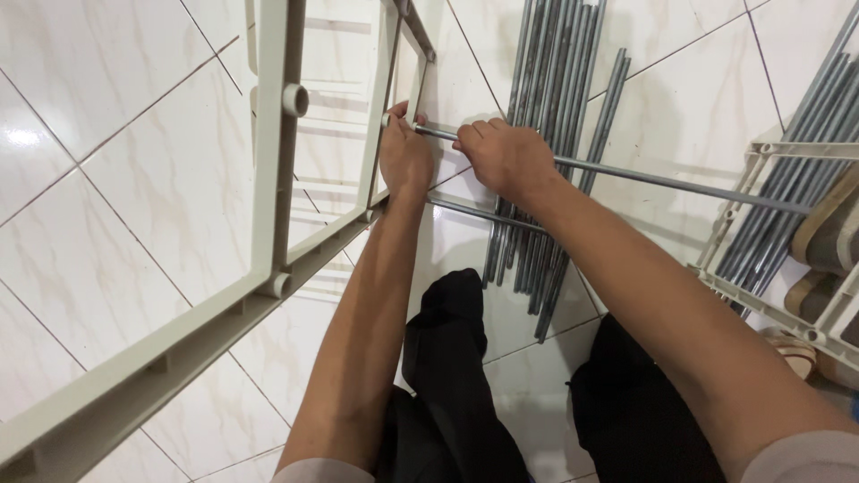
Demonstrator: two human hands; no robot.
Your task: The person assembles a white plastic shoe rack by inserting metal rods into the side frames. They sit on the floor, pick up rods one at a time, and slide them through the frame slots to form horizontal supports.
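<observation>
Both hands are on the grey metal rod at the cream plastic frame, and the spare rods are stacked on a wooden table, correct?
Not quite. The head view shows the spare rods lying on the white tiled floor, not a wooden table. Both hands, left and right, are on the metal rod at the cream frame.

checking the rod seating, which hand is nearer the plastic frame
Left. The left hand rests against the plastic frame where the metal rod meets it; the right hand grips the rod a little further out.
</observation>
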